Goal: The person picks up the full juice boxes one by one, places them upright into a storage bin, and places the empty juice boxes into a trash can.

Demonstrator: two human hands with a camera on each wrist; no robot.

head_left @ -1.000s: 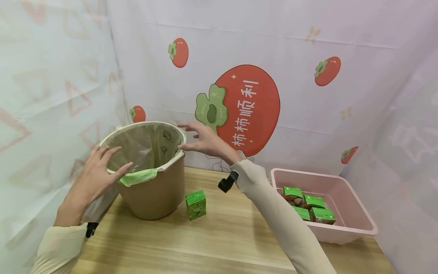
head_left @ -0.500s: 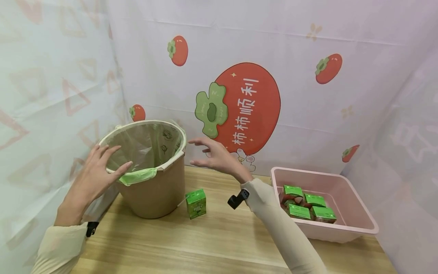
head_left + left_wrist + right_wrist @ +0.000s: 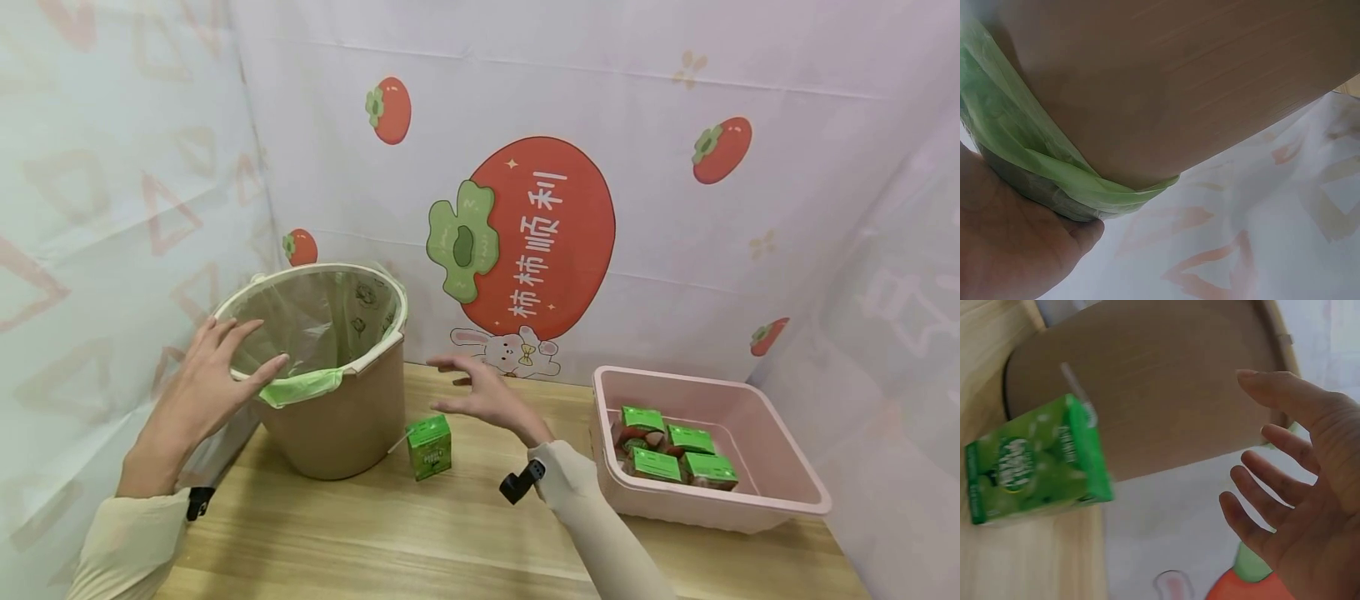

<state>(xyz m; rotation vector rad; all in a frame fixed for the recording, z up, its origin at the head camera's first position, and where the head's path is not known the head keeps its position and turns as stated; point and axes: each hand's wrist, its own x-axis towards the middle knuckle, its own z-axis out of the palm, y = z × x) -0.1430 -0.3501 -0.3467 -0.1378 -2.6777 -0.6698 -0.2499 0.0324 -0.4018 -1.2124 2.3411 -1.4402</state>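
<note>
A brown trash bin point(image 3: 330, 433) with a pale rim stands at the left of the table, lined with a plastic bag point(image 3: 303, 386) whose green edge folds over the front. At the bin's left rim is my left hand point(image 3: 202, 387), fingers and thumb spread apart; the left wrist view has the palm against the green liner point(image 3: 1054, 172). My right hand point(image 3: 483, 396) hovers with loosely bent fingers, holding nothing, above and right of a small green drink carton point(image 3: 430, 450). That carton stands upright beside the bin, a straw point(image 3: 1077, 390) sticking out.
To the right sits a pink plastic tub point(image 3: 780, 433), with several green-topped packs point(image 3: 656, 464) inside. A white printed cloth point(image 3: 660, 250) hangs behind the wooden table point(image 3: 420, 542), and more cloth borders both sides.
My right hand has left the bin's right rim and moved right and down toward the drink carton. The left hand stays at the rim.
</note>
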